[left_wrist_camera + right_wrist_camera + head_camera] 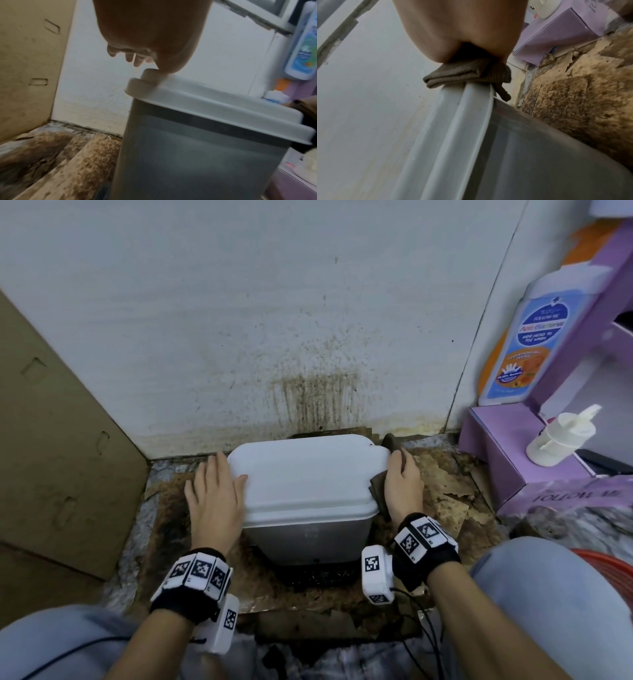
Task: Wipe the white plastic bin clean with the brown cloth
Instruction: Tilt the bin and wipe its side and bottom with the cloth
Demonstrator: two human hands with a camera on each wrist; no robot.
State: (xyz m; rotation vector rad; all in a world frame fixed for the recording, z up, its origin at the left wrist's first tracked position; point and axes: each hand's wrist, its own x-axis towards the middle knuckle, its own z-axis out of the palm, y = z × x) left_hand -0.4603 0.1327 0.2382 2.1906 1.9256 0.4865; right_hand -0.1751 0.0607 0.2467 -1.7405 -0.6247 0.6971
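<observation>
The white plastic bin (pixel 305 491) with its lid on stands on the stained floor against the wall. My left hand (pixel 214 491) lies at the lid's left edge with straight fingers, thumb on the lid top; in the left wrist view the hand (pixel 147 40) touches the lid corner (pixel 150 75). My right hand (pixel 402 481) presses the folded brown cloth (pixel 378 484) against the lid's right edge. In the right wrist view the cloth (pixel 467 73) is bunched under the palm (pixel 462 29) on the lid rim (pixel 471 102). The right fingers are hidden.
A brown cardboard sheet (pixel 51 440) leans at the left. At the right stand a purple box (pixel 507 453), a white cup (pixel 561 436) and a wash bottle (pixel 527 337). The wall (pixel 308 337) behind the bin is stained. Peeling, dirty floor lining (pixel 445 484) surrounds the bin.
</observation>
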